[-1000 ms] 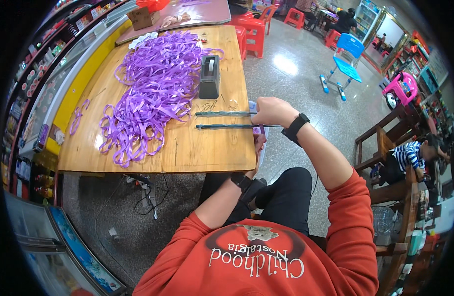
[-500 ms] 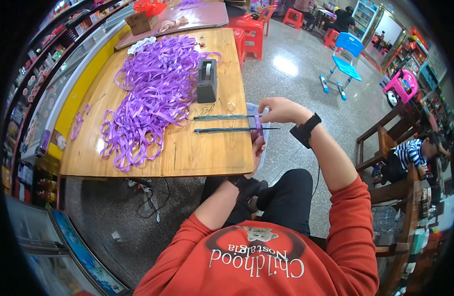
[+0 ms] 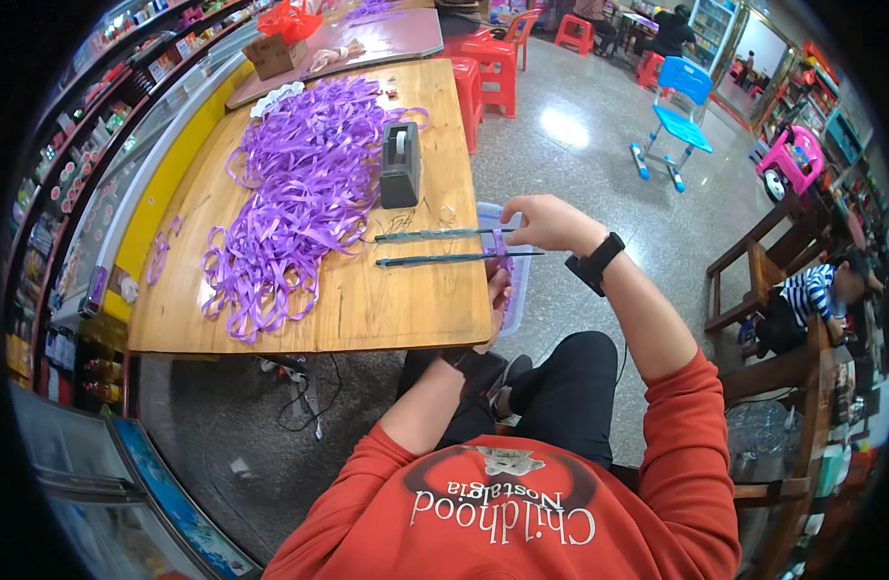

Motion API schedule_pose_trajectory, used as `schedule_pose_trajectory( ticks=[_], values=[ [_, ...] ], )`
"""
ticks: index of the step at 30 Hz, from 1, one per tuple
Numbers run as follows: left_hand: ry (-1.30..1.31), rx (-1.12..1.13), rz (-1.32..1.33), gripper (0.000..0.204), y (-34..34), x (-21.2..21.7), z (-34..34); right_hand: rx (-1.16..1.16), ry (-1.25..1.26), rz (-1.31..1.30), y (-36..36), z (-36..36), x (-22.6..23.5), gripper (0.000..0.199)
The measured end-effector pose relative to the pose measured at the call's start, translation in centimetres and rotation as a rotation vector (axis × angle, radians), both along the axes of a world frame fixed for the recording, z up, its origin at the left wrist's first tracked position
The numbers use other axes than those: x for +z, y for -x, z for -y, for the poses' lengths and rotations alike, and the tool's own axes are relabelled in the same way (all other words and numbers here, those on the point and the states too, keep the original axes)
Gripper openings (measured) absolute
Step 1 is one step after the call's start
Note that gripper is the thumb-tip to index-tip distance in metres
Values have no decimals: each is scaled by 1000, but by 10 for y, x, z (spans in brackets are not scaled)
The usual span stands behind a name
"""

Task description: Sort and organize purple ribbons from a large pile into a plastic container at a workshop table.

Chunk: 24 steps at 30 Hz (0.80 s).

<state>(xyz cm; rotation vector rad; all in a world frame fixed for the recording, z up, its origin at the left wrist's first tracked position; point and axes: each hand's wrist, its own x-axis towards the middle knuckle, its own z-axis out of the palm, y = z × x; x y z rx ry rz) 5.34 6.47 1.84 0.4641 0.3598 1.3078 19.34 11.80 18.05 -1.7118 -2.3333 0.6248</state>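
Two thin dark rods, a far rod (image 3: 435, 235) and a near rod (image 3: 430, 260), lie side by side and jut past the table's right edge. Purple ribbon (image 3: 499, 244) passes around their free ends. My right hand (image 3: 556, 224) has thumb and fingers pinched on this ribbon at the far rod. Below the near rod, my left hand (image 3: 500, 288) is closed on the ribbon's lower part, its palm side partly hidden by the table edge. A translucent plastic tub (image 3: 518, 304) sits beneath both hands.
A big heap of purple ribbon loops (image 3: 304, 184) covers the middle of the wooden table (image 3: 406, 319). A black tape dispenser (image 3: 400, 179) stands beside it, near the rods. A blue chair (image 3: 682, 111) and red stools (image 3: 496, 77) are beyond; a child in stripes (image 3: 810, 295) sits at right.
My right hand has moved slightly left and down, closer to the rods, with its fingertips now on the ribbon. My left hand stays below the rods. The view has shifted a little.
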Motion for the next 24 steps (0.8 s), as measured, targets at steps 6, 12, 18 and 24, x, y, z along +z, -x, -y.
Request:
schedule_pose_trajectory(
  ticks=[6,12,18,24],
  values=[
    [74,-8,122,24,-2,-9,-5,19,-59,50,1,0,-4,41],
    [65,-53,137,17,-4,-11,-5,-54,-70,70,3,10,-11,41],
    [10,-101,130,7,0,-2,-3,-186,-200,-222,-15,16,-32,33],
    [3,-133,148,8,2,1,-2,-441,116,-980,-59,20,-104,25]
  ],
)
